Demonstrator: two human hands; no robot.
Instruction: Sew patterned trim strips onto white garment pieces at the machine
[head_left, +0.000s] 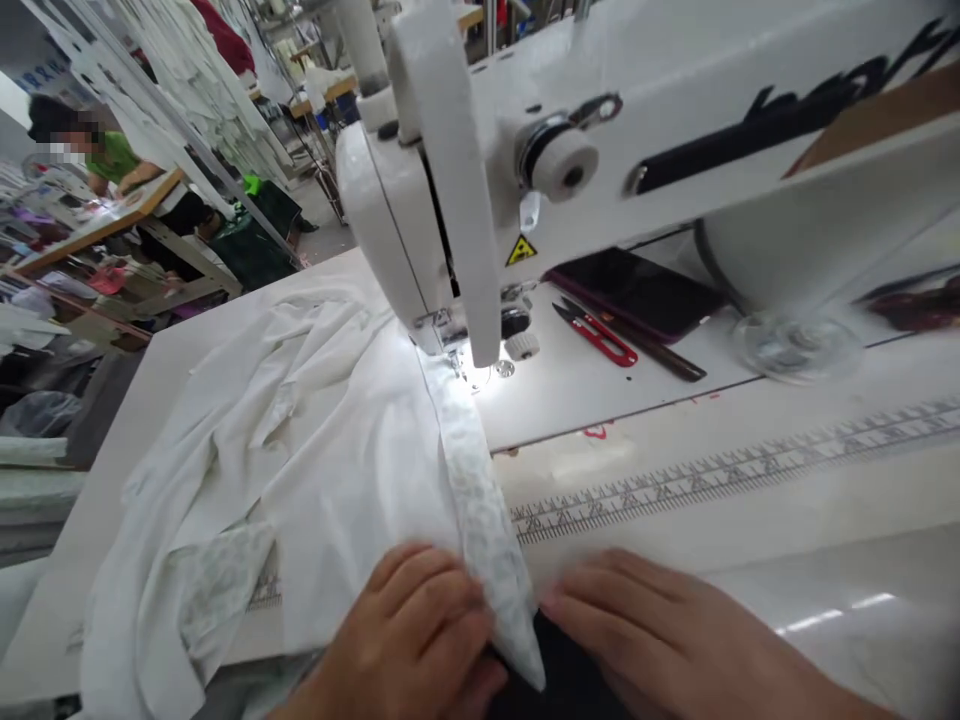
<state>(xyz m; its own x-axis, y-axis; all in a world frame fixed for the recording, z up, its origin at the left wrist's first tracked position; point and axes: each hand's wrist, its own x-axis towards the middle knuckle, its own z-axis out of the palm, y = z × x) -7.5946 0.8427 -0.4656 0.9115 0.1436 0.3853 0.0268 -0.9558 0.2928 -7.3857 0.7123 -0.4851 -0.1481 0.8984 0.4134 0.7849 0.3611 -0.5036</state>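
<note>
- The left hand (397, 630) is laid on a patterned strip (476, 510), its fingers spread and pressed down; the right hand (675, 630) is held flat just beside it, with its fingertips at the strip's edge. Neither is closed around the strip, and only a narrow gap is left between them.
- The strip is stretched from the hands up to the presser foot (439, 325), and is lit there.
- Soft, creased white fabric (300, 470) is heaped to the left on the table (750, 560).
- A printed tape scale (720, 480) is fixed along the table.
- Red-handled snips (596, 337) and a phone (634, 293) are laid beneath the white sewing machine (390, 210).
</note>
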